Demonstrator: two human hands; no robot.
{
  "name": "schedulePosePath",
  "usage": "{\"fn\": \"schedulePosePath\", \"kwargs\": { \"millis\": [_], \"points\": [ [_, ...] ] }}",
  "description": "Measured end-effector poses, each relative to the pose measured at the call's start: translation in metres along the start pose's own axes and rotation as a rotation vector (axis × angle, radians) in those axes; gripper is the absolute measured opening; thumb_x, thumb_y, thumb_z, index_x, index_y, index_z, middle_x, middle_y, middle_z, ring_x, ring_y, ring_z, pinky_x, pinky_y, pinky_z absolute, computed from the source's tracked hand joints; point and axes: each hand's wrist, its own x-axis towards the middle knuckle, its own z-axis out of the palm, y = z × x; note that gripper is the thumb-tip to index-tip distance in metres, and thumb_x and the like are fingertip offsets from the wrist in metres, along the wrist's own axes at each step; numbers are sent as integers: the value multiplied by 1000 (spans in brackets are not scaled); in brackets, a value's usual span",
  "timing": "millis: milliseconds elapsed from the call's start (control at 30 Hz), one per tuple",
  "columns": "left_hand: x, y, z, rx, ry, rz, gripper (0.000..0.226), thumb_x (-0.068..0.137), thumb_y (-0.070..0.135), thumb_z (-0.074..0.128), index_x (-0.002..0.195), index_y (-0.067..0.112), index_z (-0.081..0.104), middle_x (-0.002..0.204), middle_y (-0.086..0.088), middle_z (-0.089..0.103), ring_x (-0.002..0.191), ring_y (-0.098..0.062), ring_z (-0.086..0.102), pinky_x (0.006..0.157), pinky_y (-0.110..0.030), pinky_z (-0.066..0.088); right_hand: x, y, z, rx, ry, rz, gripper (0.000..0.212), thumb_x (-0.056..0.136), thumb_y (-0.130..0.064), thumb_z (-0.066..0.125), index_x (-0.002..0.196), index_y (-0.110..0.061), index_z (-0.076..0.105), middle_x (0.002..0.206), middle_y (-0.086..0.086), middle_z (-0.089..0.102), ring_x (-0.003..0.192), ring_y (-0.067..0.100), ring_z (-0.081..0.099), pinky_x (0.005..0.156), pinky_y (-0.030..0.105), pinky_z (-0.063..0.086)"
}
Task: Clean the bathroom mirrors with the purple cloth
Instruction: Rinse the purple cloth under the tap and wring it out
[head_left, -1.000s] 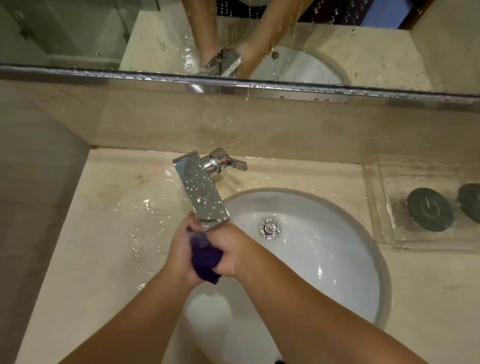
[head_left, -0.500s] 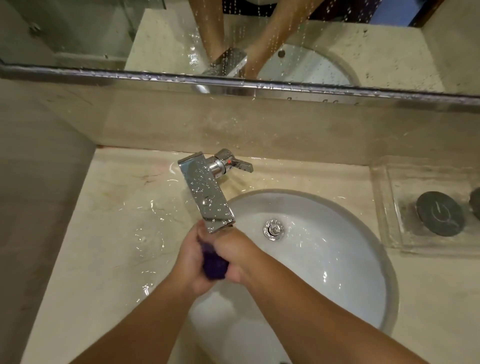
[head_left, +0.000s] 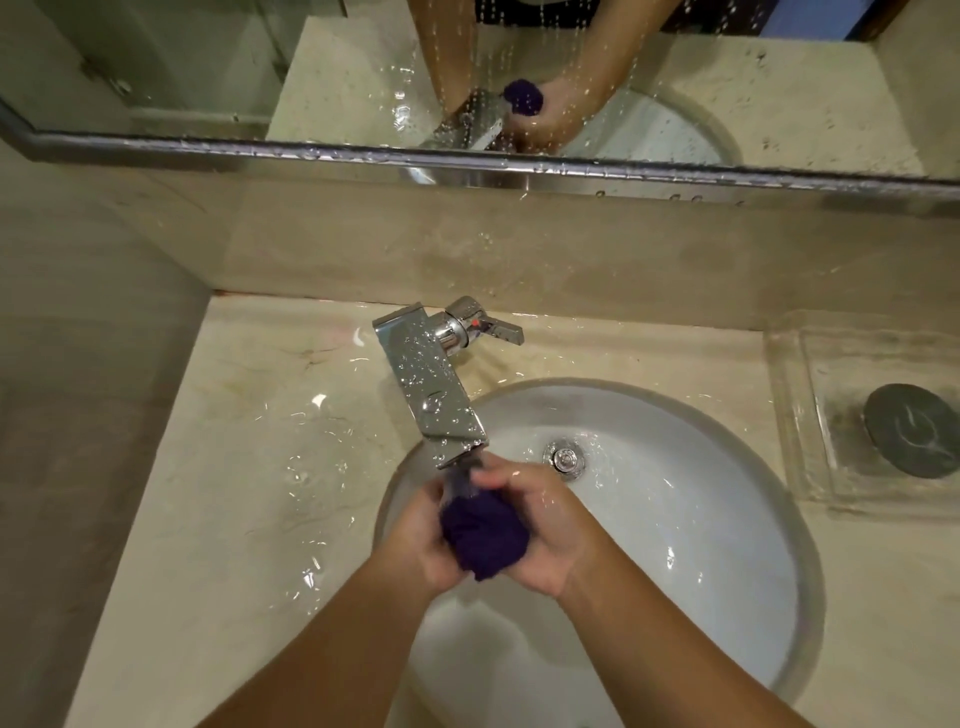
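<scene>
More purple cloth (head_left: 485, 530) between hands (head_left: 548, 530) now

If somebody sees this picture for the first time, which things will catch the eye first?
First comes the dark purple cloth, bunched between the left hand and the right hand over the white sink, just below the spout of the chrome faucet. Next, the mirror along the top, streaked with water drops, and the wet counter left of the faucet.

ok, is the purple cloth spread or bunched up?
Bunched. The purple cloth is wadded into a ball, gripped by the left hand and right hand just below the faucet spout.
</scene>
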Motion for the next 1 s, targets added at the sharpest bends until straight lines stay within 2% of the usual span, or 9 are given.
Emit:
{"fn": "schedulePosePath", "kwargs": {
  "millis": [100, 267, 367, 500, 633, 700, 767, 867, 1000],
  "points": [
    [10, 10, 8, -92, -84, 78, 21, 87, 22, 58, 91, 2, 64, 89, -17, 63, 82, -31, 64, 86, -39, 54, 2, 3, -18, -226, 166, -35, 29, 85, 6, 57, 110, -2, 70, 97, 15, 71, 85, 24, 68, 71, 29, 55],
    [8, 14, 15, -187, -147, 172, 36, 92, 12, 51, 119, -7, 63, 116, -24, 64, 111, -40, 65, 98, -51, 51, 17, 0, -51, -418, 908, -349, 23, 90, -6, 62, 88, -27, 71, 94, 2, 74, 92, 26, 70, 83, 40, 58],
    [5, 3, 26, -105, -119, 195, 40, 94, 12, 44, 120, -7, 66, 128, -26, 61, 119, -41, 61, 103, -52, 48, 30, 7, -42, -281, 908, -297, 16, 93, -17, 60, 97, -31, 65, 98, 6, 73, 90, 29, 71, 85, 52, 60],
    [-2, -3, 37, 122, -36, 337, 37, 94, 14, 59, 62, 15, 78, 75, -7, 73, 68, -18, 72, 72, -32, 61, 37, 26, -6, -431, 907, -387, 9, 96, -28, 54, 91, -24, 61, 88, 5, 71, 85, 27, 69, 84, 49, 58],
    [-5, 11, 18, 262, 4, 399, 8, 88, 14, 65, 90, 18, 72, 90, -14, 66, 84, -24, 65, 75, -34, 48, 33, 40, 11, -608, 713, -421, 10, 84, -38, 55, 81, -31, 63, 74, -7, 68, 70, 12, 65, 66, 28, 51],
    [-10, 10, 15, 266, -79, 360, 18, 82, 10, 66, 99, 11, 70, 99, -18, 67, 87, -28, 67, 77, -36, 49, 37, 30, 9, -704, 729, -539, 7, 87, -28, 60, 85, -34, 64, 80, -12, 70, 73, 2, 65, 66, 17, 48],
    [-15, 4, 21, 278, -150, 340, 28, 78, 3, 62, 102, 11, 75, 104, -17, 70, 87, -29, 68, 80, -41, 54, 45, 9, -3, -732, 852, -641, 6, 93, -21, 60, 91, -26, 64, 89, -4, 71, 86, 16, 67, 80, 29, 54],
    [-17, -5, 31, 344, -158, 225, 44, 90, 14, 41, 120, 27, 71, 121, -4, 71, 104, -26, 67, 98, -60, 46, 49, -16, -17, -509, 993, -478, 7, 97, -21, 57, 91, -22, 61, 95, 11, 71, 89, 33, 69, 82, 45, 58],
    [-15, -2, 34, 239, -91, 177, 30, 102, 31, 45, 107, 21, 73, 102, -1, 76, 97, -21, 71, 84, -36, 56, 42, 8, 4, -603, 846, -320, 19, 96, -24, 51, 99, -16, 67, 95, 10, 73, 94, 33, 69, 88, 47, 56]
  ]
}}
